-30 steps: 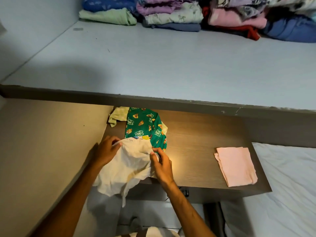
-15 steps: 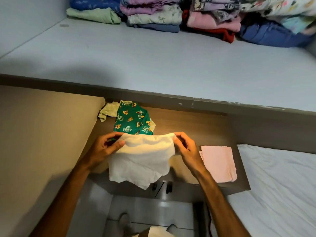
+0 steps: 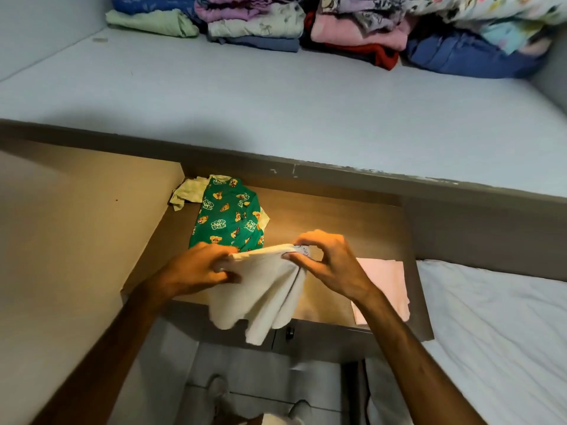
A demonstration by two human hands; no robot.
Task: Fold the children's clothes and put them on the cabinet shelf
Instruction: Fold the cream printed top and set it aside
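Note:
A small cream garment hangs in the air over the front edge of a brown tabletop. My left hand pinches its upper left corner and my right hand pinches its top edge, the two hands close together so the cloth bunches into folds below them. Behind it a green printed garment lies flat on the tabletop, over a pale yellow piece. A folded pink cloth lies at the right, partly behind my right forearm. The light grey cabinet shelf stretches above the table.
Stacks of folded clothes line the back of the shelf. A beige wall panel stands at the left. A white-sheeted bed adjoins the table on the right. My feet show on the tiled floor below.
My hands have lifted the cream garment and spread it by its top edge, then drawn closer together, so the cloth now bunches and hangs in folds. The view has tilted.

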